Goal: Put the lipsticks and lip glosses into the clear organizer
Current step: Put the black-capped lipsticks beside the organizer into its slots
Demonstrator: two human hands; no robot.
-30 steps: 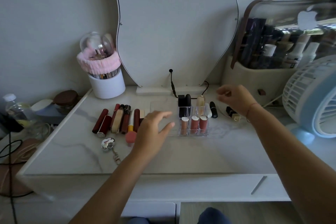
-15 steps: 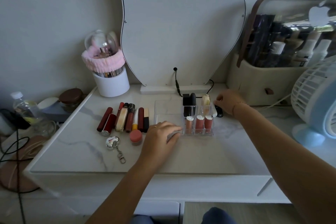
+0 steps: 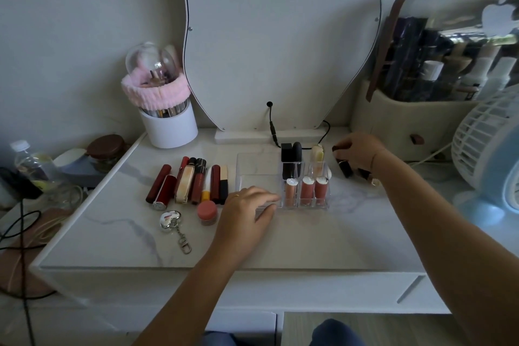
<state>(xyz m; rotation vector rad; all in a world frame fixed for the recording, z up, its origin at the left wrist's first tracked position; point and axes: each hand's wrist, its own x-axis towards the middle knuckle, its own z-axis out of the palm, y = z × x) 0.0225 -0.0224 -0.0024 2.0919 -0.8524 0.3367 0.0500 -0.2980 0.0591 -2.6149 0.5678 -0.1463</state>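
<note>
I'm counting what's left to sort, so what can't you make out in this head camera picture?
All in the head view:
Right hand covers the loose lipsticks right of the clear organizer: their number is hidden, and its grip on the dark lipstick is unclear.
Left hand hides the organizer's front-left corner.
Row of lipsticks on the left: labels too small.
Clear bag: blurred, cut off by the right edge.

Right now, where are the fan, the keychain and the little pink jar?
fan (image 3: 477,143): head view, on its white grille.
keychain (image 3: 170,221): head view, on its shiny charm.
pink jar (image 3: 207,210): head view, on its lid.
</note>
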